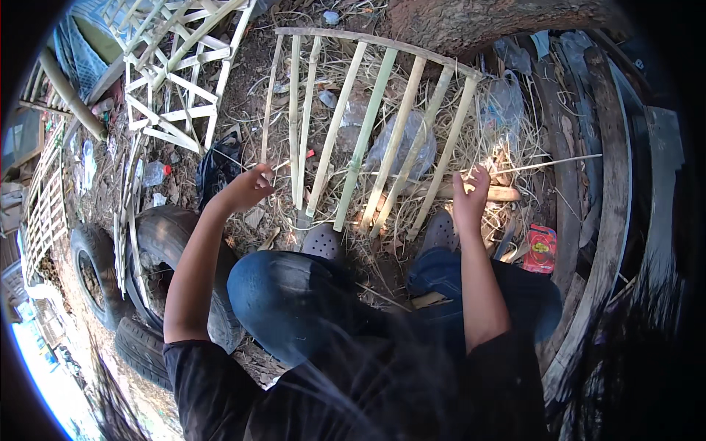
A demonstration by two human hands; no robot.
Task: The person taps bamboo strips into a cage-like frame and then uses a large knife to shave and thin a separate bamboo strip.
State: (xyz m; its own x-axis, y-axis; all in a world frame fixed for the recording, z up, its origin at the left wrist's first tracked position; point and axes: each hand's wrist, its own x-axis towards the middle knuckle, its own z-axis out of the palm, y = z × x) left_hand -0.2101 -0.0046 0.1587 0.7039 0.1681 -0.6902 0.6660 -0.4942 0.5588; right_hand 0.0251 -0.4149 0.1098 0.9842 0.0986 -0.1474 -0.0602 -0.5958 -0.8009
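Observation:
A slatted bamboo frame (358, 140) lies fanned out on the ground before me, its slats joined to one curved strip along the far end. My left hand (248, 189) hovers off its near left side, fingers curled; a short pale piece shows at the fingertips, too small to make out. Beyond the right side of the frame, my right hand (471, 197) is raised with bent fingers and thumb. A thin bamboo strip (551, 163) reaches from its fingertips toward the right; the grip itself is partly hidden. Between my feet and the frame, the slats' near ends rest by my shoes (322, 241).
Old tyres (173, 239) lie at the left, below a bamboo lattice (180, 95). Wooden planks (614, 184) border the right side, near a red package (540, 248). Bamboo shavings and plastic bags (403, 147) litter the soil. A tree trunk (471, 26) stands at the back.

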